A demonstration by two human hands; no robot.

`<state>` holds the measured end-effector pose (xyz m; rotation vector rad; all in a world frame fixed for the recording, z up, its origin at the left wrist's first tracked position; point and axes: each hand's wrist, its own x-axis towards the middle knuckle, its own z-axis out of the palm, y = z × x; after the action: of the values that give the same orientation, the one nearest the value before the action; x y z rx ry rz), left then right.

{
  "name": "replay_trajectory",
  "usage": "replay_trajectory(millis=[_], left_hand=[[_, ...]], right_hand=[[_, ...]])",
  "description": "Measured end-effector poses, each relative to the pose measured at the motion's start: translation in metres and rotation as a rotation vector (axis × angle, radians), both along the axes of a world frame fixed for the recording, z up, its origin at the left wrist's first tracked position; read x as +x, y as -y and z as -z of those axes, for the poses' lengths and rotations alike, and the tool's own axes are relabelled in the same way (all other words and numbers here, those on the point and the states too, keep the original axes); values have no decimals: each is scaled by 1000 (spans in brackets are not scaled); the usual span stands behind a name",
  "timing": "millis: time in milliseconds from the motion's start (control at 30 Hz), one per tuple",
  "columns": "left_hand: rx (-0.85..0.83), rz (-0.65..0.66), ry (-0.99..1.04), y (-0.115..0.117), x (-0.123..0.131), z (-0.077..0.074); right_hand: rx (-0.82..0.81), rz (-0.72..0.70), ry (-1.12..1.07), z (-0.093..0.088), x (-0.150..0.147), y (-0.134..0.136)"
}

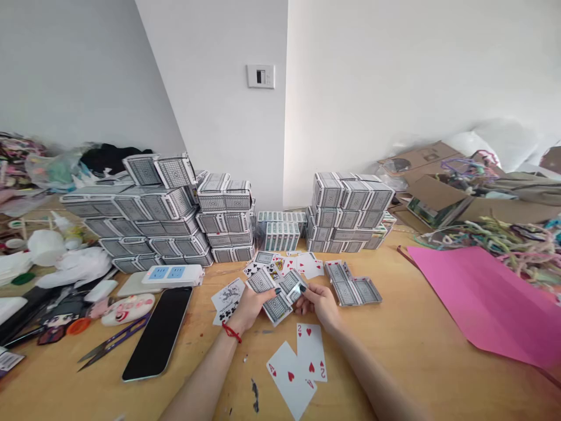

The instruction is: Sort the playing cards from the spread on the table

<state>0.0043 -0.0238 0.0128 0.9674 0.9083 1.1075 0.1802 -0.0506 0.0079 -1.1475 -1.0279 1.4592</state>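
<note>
Patterned grey-and-white playing cards (277,309) fan out between my two hands above the wooden table. My left hand (253,304) is closed on them, thumb on top. At the right end of the fan, my right hand (318,301) pinches a card (291,285). Below the hands lie an ace of hearts (289,374) and a two of hearts (312,351), face up. A joker card (229,297) and a clubs card (224,314) rest left of my left hand. Behind the hands are more loose cards (302,265). A patterned open card box (366,290) sits right of my right hand.
Stacks of patterned card boxes (153,204) rise at the back left, with others at the back right (350,202). A black phone (160,333), scissors (114,342) and a power strip (173,275) lie left. Pink paper (486,304) and cardboard boxes (438,193) are right.
</note>
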Motion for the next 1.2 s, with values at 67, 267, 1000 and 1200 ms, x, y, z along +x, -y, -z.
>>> replay_trajectory(millis=[67,267,1000,1200], left_hand=[[-19,-8,14,-1,1,-1],[-76,62,55,1,0,-10],[-19,74,42,-1,0,-5],[51,108,49,1,2,-9]], right_hand=[[7,-26,-8,-1,1,-1],[33,-72,51,-1,2,0],[84,-34,145,1,-11,3],[126,131,128,10,-17,2]])
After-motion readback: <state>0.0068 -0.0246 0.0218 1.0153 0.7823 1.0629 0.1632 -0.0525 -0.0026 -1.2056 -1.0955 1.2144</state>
